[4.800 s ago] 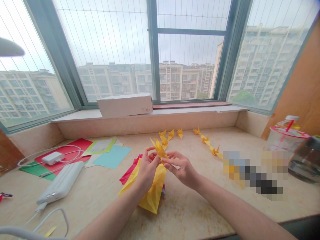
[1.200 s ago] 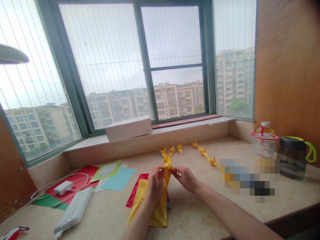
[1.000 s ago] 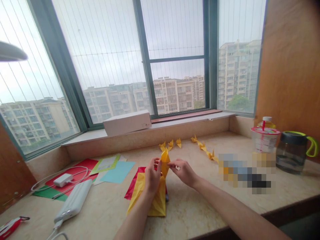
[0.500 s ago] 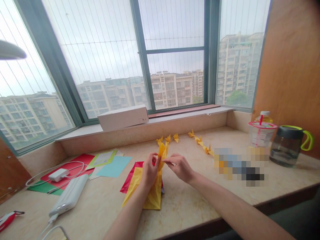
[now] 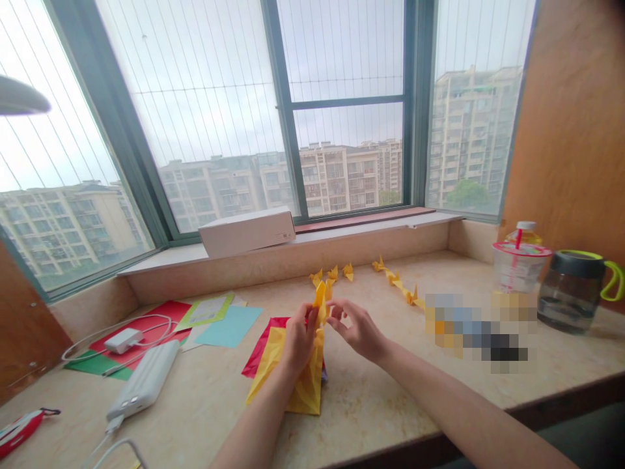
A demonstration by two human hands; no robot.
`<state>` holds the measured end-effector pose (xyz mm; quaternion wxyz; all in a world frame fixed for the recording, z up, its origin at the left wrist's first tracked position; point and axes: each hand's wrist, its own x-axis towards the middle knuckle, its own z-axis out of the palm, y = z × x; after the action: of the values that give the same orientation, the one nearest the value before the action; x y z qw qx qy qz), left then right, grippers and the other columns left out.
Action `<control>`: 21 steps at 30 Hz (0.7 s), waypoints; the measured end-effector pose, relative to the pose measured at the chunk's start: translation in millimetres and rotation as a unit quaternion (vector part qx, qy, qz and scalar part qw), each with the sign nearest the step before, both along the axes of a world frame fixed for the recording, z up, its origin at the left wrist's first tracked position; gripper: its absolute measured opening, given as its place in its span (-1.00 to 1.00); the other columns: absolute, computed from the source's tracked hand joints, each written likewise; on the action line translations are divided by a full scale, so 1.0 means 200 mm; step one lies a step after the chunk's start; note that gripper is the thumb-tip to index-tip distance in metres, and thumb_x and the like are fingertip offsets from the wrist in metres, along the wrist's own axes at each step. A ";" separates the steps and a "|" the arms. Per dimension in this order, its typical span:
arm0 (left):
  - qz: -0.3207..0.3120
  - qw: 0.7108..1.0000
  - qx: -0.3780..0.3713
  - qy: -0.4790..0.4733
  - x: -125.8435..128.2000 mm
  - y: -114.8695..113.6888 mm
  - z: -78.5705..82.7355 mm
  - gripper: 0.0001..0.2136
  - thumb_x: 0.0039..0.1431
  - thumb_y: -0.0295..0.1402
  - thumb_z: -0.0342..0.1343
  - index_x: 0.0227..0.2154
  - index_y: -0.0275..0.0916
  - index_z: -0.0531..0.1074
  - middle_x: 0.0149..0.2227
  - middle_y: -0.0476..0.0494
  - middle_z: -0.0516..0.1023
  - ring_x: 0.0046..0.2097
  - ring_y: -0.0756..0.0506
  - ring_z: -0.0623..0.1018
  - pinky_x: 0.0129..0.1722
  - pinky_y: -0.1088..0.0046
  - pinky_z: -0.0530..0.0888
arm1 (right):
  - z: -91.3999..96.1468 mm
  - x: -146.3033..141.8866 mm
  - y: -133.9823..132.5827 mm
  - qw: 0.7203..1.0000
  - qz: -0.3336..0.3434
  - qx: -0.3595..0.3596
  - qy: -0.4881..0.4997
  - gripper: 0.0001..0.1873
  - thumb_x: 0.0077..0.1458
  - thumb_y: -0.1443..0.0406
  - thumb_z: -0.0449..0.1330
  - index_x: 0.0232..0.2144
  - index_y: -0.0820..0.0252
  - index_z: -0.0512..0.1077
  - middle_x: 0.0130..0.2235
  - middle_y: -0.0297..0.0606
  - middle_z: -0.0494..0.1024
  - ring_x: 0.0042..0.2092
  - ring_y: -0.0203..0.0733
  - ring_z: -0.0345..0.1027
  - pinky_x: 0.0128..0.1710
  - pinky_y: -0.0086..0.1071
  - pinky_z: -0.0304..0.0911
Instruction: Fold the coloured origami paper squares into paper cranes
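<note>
Your left hand (image 5: 299,335) pinches the folded yellow paper (image 5: 320,301) upright at its fingertips, apparently to steady it; your right hand (image 5: 359,329), half-open just beside it, seems to grip nothing.

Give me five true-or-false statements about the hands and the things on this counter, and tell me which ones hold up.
1. The left hand is holding a piece of folded yellow paper. True.
2. The flat sheets just below the hands are green and blue. False: a yellow sheet lies over a red sheet.
3. A white box sits on the sill in front of the window. True.
4. The jug's handle is black. False: the handle of the jug is yellow-green.
5. A red straw sticks out of the lidded cup. True.
</note>
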<state>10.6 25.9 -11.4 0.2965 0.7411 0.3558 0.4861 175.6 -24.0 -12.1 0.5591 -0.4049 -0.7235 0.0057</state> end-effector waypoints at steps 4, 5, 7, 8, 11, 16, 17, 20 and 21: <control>-0.072 0.997 -0.010 -0.039 0.01 -0.01 0.00 -0.71 0.27 -0.09 -0.03 -0.26 -0.24 0.37 -0.41 -0.04 0.49 -0.48 0.00 0.46 -0.50 0.52 0.42 | 0.00 0.03 0.02 0.996 -0.028 -0.034 0.076 -0.63 0.13 0.19 0.26 -0.03 0.13 0.35 -0.28 -0.28 0.55 -0.32 -0.21 0.42 -0.29 -0.34 0.34; -0.090 0.995 -0.011 -0.047 0.01 -0.02 0.00 -0.71 0.27 -0.09 -0.02 -0.25 -0.24 0.36 -0.41 -0.04 0.49 -0.47 0.00 0.45 -0.49 0.51 0.42 | 0.00 0.03 0.03 0.996 -0.026 -0.035 0.074 -0.67 0.12 0.19 0.27 -0.08 0.13 0.38 -0.27 -0.27 0.55 -0.30 -0.20 0.42 -0.27 -0.33 0.34; -0.118 0.991 -0.020 -0.062 0.02 -0.02 0.00 -0.72 0.27 -0.10 -0.01 -0.24 -0.23 0.35 -0.42 -0.02 0.47 -0.47 0.01 0.45 -0.49 0.51 0.43 | 0.00 0.04 0.03 0.998 -0.012 -0.027 0.058 -0.80 0.15 0.21 0.23 -0.18 0.13 0.40 -0.30 -0.28 0.55 -0.29 -0.19 0.42 -0.24 -0.31 0.33; -0.128 0.989 -0.028 -0.070 0.02 -0.03 0.00 -0.72 0.27 -0.09 0.00 -0.23 -0.23 0.34 -0.44 -0.01 0.47 -0.47 0.01 0.45 -0.49 0.51 0.43 | -0.01 0.04 0.03 0.998 -0.005 -0.020 0.052 -0.84 0.17 0.22 0.20 -0.20 0.13 0.40 -0.31 -0.29 0.55 -0.29 -0.20 0.41 -0.23 -0.31 0.32; -0.154 0.980 -0.057 -0.109 0.03 -0.03 0.00 -0.70 0.23 -0.07 0.05 -0.23 -0.22 0.32 -0.47 0.02 0.46 -0.48 0.00 0.49 -0.47 0.49 0.45 | -0.02 0.03 0.03 0.998 -0.004 0.005 0.059 -0.76 0.18 0.28 0.17 -0.08 0.11 0.34 -0.33 -0.32 0.54 -0.31 -0.22 0.40 -0.23 -0.32 0.32; -0.176 0.965 -0.095 -0.173 0.04 -0.04 0.01 -0.62 0.11 -0.09 0.21 -0.15 -0.21 0.32 -0.44 0.07 0.42 -0.49 -0.03 0.56 -0.49 0.46 0.48 | 0.01 0.06 0.03 0.997 -0.033 0.028 0.065 -0.77 0.17 0.34 0.16 -0.09 0.14 0.36 -0.34 -0.32 0.53 -0.33 -0.22 0.38 -0.24 -0.34 0.30; -0.178 0.964 -0.100 -0.171 0.04 -0.04 0.01 -0.61 0.11 -0.09 0.21 -0.12 -0.22 0.32 -0.43 0.06 0.43 -0.49 -0.03 0.56 -0.50 0.47 0.48 | 0.02 0.07 0.03 0.997 -0.039 0.030 0.059 -0.87 0.19 0.33 0.14 -0.18 0.14 0.39 -0.36 -0.31 0.52 -0.33 -0.21 0.38 -0.25 -0.34 0.30; -0.174 0.965 -0.107 -0.163 0.05 -0.03 0.01 -0.56 0.13 -0.08 0.19 -0.03 -0.24 0.32 -0.39 0.01 0.47 -0.50 -0.01 0.54 -0.51 0.48 0.47 | 0.04 0.10 0.02 0.997 -0.052 0.043 0.037 -0.90 0.23 0.29 0.13 -0.34 0.14 0.42 -0.36 -0.26 0.51 -0.29 -0.17 0.38 -0.24 -0.31 0.30; -0.169 0.966 -0.107 -0.162 0.05 -0.03 0.01 -0.55 0.14 -0.08 0.17 -0.01 -0.24 0.32 -0.39 0.00 0.47 -0.50 -0.01 0.54 -0.51 0.48 0.46 | 0.05 0.11 0.02 0.997 -0.055 0.050 0.029 -0.89 0.24 0.28 0.13 -0.33 0.14 0.43 -0.35 -0.25 0.51 -0.28 -0.15 0.38 -0.22 -0.29 0.29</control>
<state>19.6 20.8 -9.4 0.5056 0.6660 0.2223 0.5014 197.8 -20.3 -2.5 0.5989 -0.4151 -0.6830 -0.0496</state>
